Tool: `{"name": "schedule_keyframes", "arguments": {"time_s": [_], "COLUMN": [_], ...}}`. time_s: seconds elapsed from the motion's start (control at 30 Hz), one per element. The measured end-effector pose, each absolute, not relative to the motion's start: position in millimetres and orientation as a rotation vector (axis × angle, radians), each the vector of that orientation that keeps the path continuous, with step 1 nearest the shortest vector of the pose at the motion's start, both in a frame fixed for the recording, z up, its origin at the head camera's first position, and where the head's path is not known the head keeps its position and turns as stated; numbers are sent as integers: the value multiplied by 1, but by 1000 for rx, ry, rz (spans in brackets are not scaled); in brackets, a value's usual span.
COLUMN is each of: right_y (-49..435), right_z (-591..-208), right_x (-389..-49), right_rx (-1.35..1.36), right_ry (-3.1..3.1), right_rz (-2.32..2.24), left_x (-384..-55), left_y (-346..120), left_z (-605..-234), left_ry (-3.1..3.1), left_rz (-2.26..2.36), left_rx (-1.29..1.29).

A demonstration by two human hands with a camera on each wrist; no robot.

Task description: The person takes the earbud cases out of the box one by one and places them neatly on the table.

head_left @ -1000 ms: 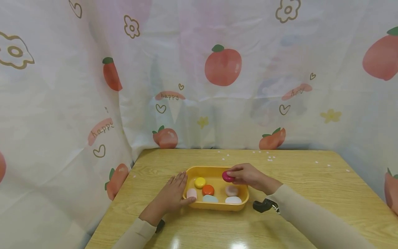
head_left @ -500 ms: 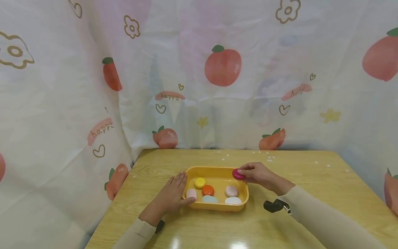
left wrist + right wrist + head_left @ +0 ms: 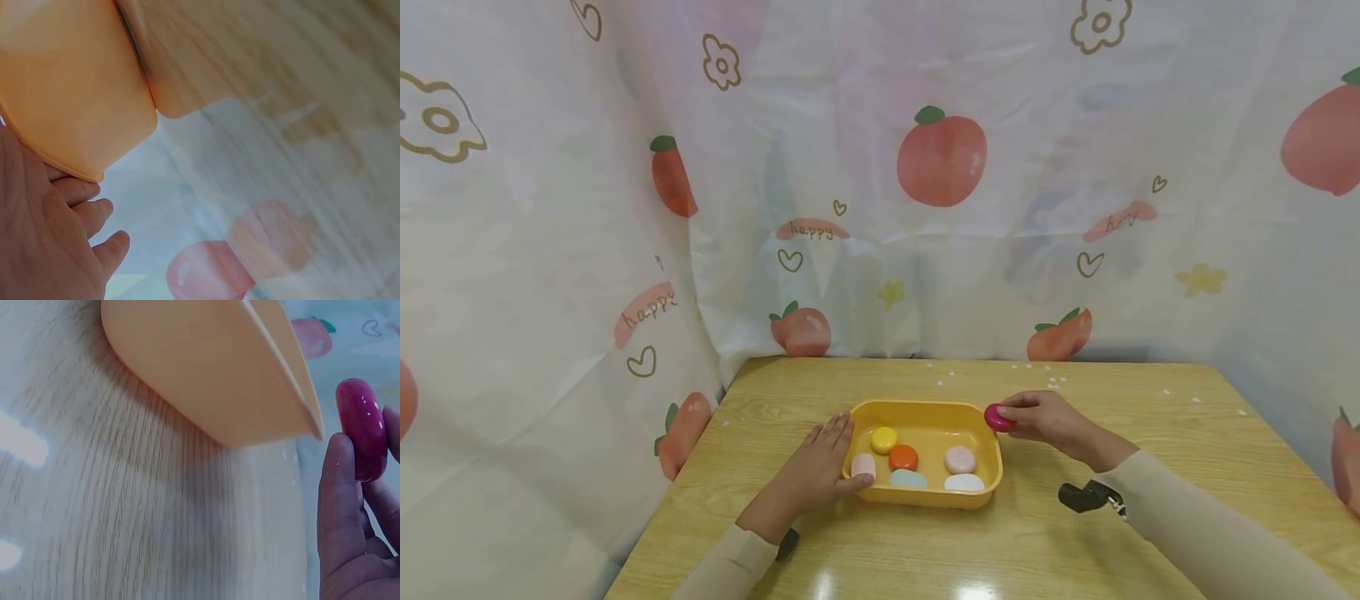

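Observation:
My right hand (image 3: pixel 1048 421) pinches a glossy magenta disc (image 3: pixel 364 428) with rounded edges between thumb and fingers. In the head view the disc overlaps the back right corner of the yellow plastic tray (image 3: pixel 925 497). My left hand (image 3: pixel 812 467) lies with straight fingers along the tray's left rim, its thumb over the front left corner. Inside the tray are a yellow disc (image 3: pixel 883 440), an orange disc (image 3: pixel 903 457), a pale pink disc (image 3: pixel 960 459), a pink piece (image 3: pixel 863 467), a light blue piece (image 3: pixel 908 478) and a white piece (image 3: pixel 964 482); the front rim hides part of the last two.
The tray stands on a wooden table (image 3: pixel 1120 442). Small white specks (image 3: pixel 1054 383) are scattered near the table's back edge. A white curtain (image 3: pixel 880 167) printed with fruit hangs behind and at both sides. A black wrist mount (image 3: pixel 1084 497) hangs under the right wrist.
My right hand has carried the magenta disc rightward from over the tray's inside to its back right corner. The pale pink disc has come into fuller view. My left hand stays in place.

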State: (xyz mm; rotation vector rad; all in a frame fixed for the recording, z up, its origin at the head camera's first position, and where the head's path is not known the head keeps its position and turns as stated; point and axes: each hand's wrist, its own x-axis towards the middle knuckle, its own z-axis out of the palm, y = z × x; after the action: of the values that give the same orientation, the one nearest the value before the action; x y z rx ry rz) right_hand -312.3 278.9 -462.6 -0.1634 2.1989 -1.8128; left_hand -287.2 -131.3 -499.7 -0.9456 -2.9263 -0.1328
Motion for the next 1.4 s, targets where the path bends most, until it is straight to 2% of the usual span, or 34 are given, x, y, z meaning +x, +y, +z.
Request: {"name": "schedule_keyframes", "arguments": {"time_s": [0.9,1.4], "right_y": [323,331], "right_z": [-493,-495], "right_x": [-309,-310], "right_rx": [-10,31], "right_ry": [2258,2225], "right_rz": [-1788,-1855], "left_x": [-284,-288], "left_y": [-131,-132], "left_z": [-501,-499], "left_ry": [-2944,-2927], "left_rz": [-111,-109], "left_rx": [-932,-942]}}
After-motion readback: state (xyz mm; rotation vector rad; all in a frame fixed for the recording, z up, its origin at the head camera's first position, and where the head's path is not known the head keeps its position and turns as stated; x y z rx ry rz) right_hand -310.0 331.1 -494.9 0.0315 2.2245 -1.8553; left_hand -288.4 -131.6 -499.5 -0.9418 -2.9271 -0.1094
